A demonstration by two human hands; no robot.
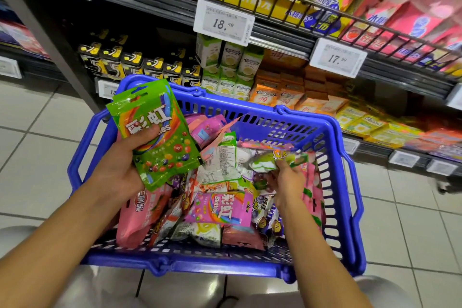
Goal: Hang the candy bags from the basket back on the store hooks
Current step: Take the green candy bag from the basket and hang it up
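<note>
Head view: left hand grips glossy green bag; right hand pinches crinkled foil packet over slotted plastic basket.

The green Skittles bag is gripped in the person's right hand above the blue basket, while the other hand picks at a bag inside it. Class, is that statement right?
Not quite. The head view shows the green Skittles bag gripped in the left hand, not the right. The rest holds: it is above the blue basket, and the right hand pinches a crumpled bag inside it.

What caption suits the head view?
Left hand holds green Skittles bag; right hand picks another from blue basket.
</note>
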